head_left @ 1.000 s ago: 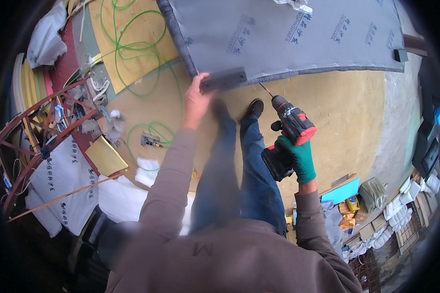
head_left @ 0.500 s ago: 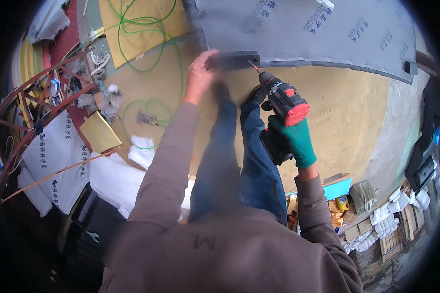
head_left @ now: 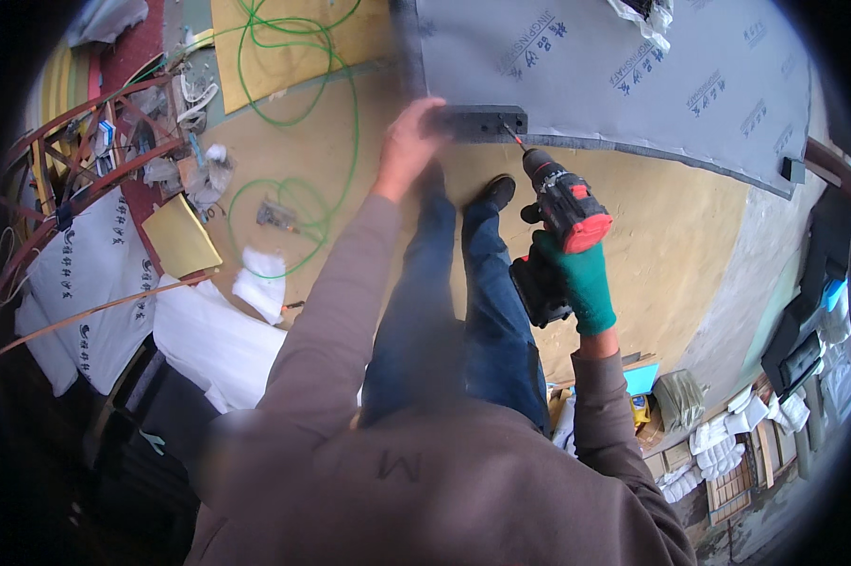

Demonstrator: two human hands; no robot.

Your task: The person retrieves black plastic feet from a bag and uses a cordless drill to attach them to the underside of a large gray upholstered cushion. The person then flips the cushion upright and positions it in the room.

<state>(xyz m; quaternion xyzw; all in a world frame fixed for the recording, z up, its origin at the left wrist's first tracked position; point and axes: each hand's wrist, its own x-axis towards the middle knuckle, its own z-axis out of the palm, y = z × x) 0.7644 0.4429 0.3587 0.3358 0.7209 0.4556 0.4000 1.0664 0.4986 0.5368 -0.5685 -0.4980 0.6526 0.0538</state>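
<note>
Right hand grips 1 drill, bit in its chuck.

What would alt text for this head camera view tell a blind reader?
A green-gloved right hand grips a black-and-red cordless drill, its bit at the right end of a dark rectangular block that the bare left hand holds along the edge of a large grey printed-fabric panel. Thin green hose curls over tan flooring at left.

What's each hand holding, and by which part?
Left hand: dark bar, by its left end. Right hand, gloved: black-and-red drill, by its handle.
</note>
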